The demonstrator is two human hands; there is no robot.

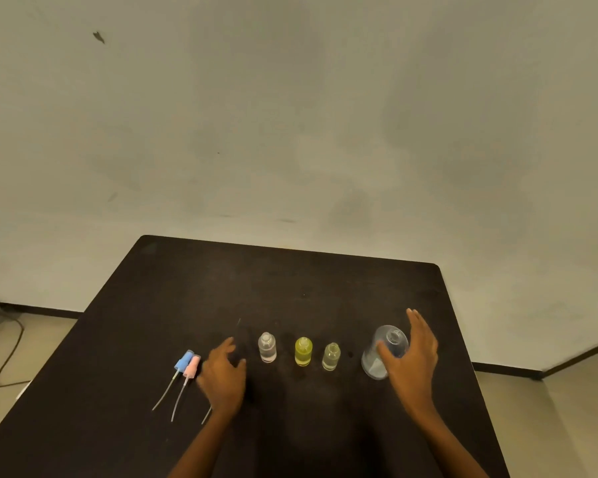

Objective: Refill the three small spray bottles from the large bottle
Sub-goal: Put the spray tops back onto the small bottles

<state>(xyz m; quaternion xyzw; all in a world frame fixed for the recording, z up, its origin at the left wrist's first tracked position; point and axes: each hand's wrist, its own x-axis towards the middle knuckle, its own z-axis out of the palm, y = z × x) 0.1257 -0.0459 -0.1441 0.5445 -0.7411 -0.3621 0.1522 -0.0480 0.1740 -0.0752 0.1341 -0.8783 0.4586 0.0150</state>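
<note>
Dark bench (290, 288) holds three uncapped small spray bottles (304, 351). Right hand (411, 360) spreads straight fingers (416, 322) beside the large bottle (373, 365), not gripping. Left hand (221, 374) hovers slack, empty, near the spray heads (189, 363).

**Site: plain interior room, use undetermined**

The premises present as a plain indoor room set up as a simple work station. A pale painted wall (290, 115), scuffed and blotched, meets a beige floor (42, 343) along a dark skirting strip (35, 309). A dark tabletop (290, 288) with rounded corners stands near the wall and carries a row of small bottles (303, 351). A loose cable (11, 353) trails across the floor at left. Whether this is a home, an office or a lab cannot be told.
</note>
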